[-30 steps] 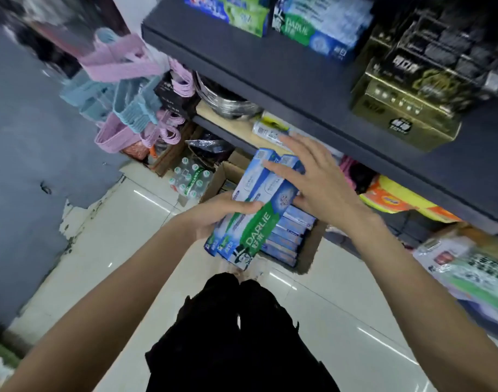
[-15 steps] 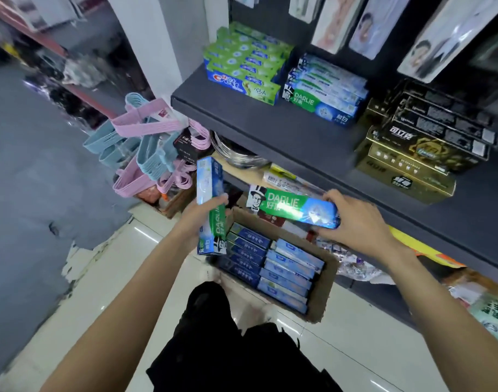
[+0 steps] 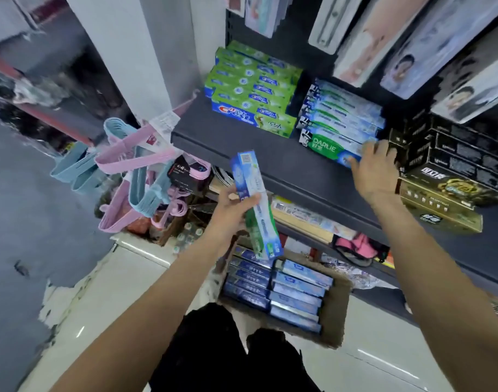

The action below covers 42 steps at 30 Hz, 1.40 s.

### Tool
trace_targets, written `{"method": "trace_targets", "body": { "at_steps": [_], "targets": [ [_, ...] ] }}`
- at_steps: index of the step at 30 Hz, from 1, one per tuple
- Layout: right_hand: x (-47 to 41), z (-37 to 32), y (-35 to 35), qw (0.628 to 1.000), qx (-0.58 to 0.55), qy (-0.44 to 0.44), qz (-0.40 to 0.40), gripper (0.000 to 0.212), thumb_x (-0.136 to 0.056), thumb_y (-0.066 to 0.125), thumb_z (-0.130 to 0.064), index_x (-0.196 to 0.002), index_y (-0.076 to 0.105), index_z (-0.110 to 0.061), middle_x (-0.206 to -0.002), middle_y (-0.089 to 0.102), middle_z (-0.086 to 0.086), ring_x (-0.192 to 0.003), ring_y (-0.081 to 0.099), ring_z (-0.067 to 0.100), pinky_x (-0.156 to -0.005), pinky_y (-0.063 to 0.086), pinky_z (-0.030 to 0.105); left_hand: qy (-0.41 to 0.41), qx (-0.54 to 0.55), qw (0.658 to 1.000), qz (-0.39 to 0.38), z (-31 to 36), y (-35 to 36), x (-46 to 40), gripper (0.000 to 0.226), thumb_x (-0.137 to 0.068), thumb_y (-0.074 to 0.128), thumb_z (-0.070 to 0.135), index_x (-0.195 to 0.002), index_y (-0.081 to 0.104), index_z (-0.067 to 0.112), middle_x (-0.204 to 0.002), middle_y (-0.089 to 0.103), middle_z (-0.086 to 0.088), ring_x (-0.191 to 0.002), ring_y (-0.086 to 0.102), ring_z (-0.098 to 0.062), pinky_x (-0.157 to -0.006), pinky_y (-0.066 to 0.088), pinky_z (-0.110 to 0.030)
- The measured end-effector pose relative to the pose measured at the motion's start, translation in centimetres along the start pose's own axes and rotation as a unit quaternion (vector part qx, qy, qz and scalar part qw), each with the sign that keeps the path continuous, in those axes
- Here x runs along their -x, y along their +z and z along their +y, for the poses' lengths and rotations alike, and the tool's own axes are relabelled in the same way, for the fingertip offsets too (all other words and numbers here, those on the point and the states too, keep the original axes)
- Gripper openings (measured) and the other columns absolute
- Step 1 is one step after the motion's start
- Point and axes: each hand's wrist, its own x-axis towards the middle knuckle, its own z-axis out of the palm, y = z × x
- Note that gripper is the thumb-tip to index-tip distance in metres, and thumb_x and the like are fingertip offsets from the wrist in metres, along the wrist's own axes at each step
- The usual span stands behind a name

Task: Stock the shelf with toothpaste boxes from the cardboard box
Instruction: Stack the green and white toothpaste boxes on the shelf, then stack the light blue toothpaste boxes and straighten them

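Note:
My left hand (image 3: 233,206) grips a blue and green Darlie toothpaste box (image 3: 255,205), held nearly upright above the cardboard box (image 3: 334,315). That box sits on the floor and holds two rows of blue toothpaste boxes (image 3: 273,292). My right hand (image 3: 375,168) is up on the dark shelf (image 3: 242,137), fingers around the right end of the front Darlie box (image 3: 327,147), which lies at the front of the Darlie stack (image 3: 344,111). A stack of green Crest boxes (image 3: 253,89) lies to the left of it.
Black and gold boxes (image 3: 445,176) stand close to the right of my right hand. Pink and blue hangers (image 3: 134,171) dangle left of the shelf. Hanging packets (image 3: 406,46) fill the wall above. A lower shelf (image 3: 307,219) holds mixed goods.
My right hand has carried its Darlie box from above the cardboard box up onto the shelf, at the front of the Darlie stack. The left hand has risen slightly with its box.

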Motion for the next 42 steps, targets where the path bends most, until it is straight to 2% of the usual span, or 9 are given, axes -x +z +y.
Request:
{"method": "trace_targets", "body": {
  "at_steps": [8,15,18,20,26,30,32,36,42],
  "targets": [
    [-2.2,-1.3,0.3,0.999,-0.004,0.010,0.031,0.048,-0.090,0.059,-0.026,-0.129,0.044,-0.003,-0.129,0.041,0.026,-0.116,0.041,0.041,-0.093,0.039,0.050,0.140,-0.317,0.936,0.057,0.1,4.2,-1.0,0.062,-0.067,0.079,0.049,-0.108,0.038,0.029,-0.098,0.056,0.016,-0.087,0.059,-0.005,-0.074,0.048,-0.028],
    [10.0,-3.3,-4.4,0.883,-0.456,-0.022,-0.112,0.033,-0.092,0.058,-0.026,-0.124,0.052,-0.022,-0.114,0.057,-0.001,-0.094,0.057,0.004,-0.083,0.043,0.014,0.061,-0.213,0.973,0.072,0.4,7.5,-2.9,0.057,-0.065,0.079,0.051,-0.098,0.047,0.018,-0.093,0.060,0.005,-0.089,0.063,-0.016,-0.080,0.053,-0.038],
    [13.1,-2.2,-4.5,0.845,-0.528,0.012,-0.082,0.033,-0.094,0.055,-0.016,-0.125,0.052,-0.023,-0.118,0.058,0.002,-0.094,0.056,-0.004,-0.083,0.043,0.008,-0.041,-0.072,0.996,-0.027,0.6,8.9,-2.8,0.030,-0.082,0.066,0.042,-0.100,0.053,0.020,-0.106,0.064,-0.006,-0.089,0.064,-0.019,-0.072,0.054,-0.034],
    [13.6,-0.8,-4.5,0.878,-0.476,-0.011,-0.034,0.042,-0.093,0.055,-0.011,-0.133,0.047,-0.024,-0.127,0.050,0.001,-0.111,0.051,0.004,-0.093,0.044,0.021,-0.096,-0.051,0.984,-0.143,0.8,8.7,-2.7,0.031,-0.091,0.053,0.037,-0.111,0.060,0.015,-0.100,0.068,-0.007,-0.080,0.066,-0.018,-0.066,0.052,-0.028],
    [11.5,3.0,-4.7,0.961,-0.127,-0.245,-0.012,0.078,-0.078,0.074,-0.028,-0.144,0.033,-0.032,-0.156,0.016,0.010,-0.143,0.009,0.032,-0.113,0.020,0.053,-0.088,-0.390,0.866,-0.300,3.1,9.0,-1.9,0.025,-0.098,0.040,0.036,-0.106,0.059,0.023,-0.093,0.069,0.006,-0.070,0.063,0.004,-0.060,0.047,-0.008],
    [10.0,3.4,-5.2,0.939,-0.151,-0.288,-0.111,0.057,-0.081,0.068,-0.043,-0.131,0.048,-0.025,-0.133,0.048,0.000,-0.125,0.041,0.023,-0.098,0.033,0.037,-0.033,-0.539,0.743,-0.394,5.3,9.6,-2.2,0.048,-0.090,0.051,0.050,-0.120,0.061,0.015,-0.113,0.069,-0.005,-0.093,0.065,-0.016,-0.076,0.050,-0.021],
    [9.4,3.5,-4.8,0.948,-0.147,-0.262,-0.110,0.049,-0.084,0.065,-0.041,-0.126,0.050,-0.020,-0.120,0.054,0.000,-0.113,0.049,0.021,-0.088,0.034,0.034,0.106,-0.620,0.692,-0.353,6.1,9.8,-3.7,0.051,-0.084,0.058,0.055,-0.123,0.057,0.023,-0.115,0.065,0.008,-0.099,0.062,-0.011,-0.083,0.047,-0.022],
    [7.4,3.8,-3.0,0.981,-0.127,-0.132,-0.058,0.050,-0.090,0.060,-0.035,-0.129,0.045,-0.008,-0.119,0.050,0.012,-0.111,0.047,0.028,-0.092,0.038,0.036,0.421,-0.590,0.686,-0.064,6.3,8.7,-6.8,0.037,-0.092,0.055,0.034,-0.126,0.055,0.019,-0.122,0.061,0.000,-0.115,0.052,-0.020,-0.096,0.041,-0.031],
    [1.6,2.7,-0.4,0.999,0.035,-0.025,0.007,0.042,-0.091,0.056,-0.019,-0.129,0.049,-0.001,-0.125,0.048,0.023,-0.116,0.041,0.039,-0.094,0.035,0.045,0.282,-0.741,0.608,-0.041,1.9,5.7,-8.8,0.050,-0.097,0.042,0.036,-0.142,0.037,0.016,-0.146,0.039,-0.004,-0.137,0.030,-0.023,-0.113,0.020,-0.040]
  ]
}}
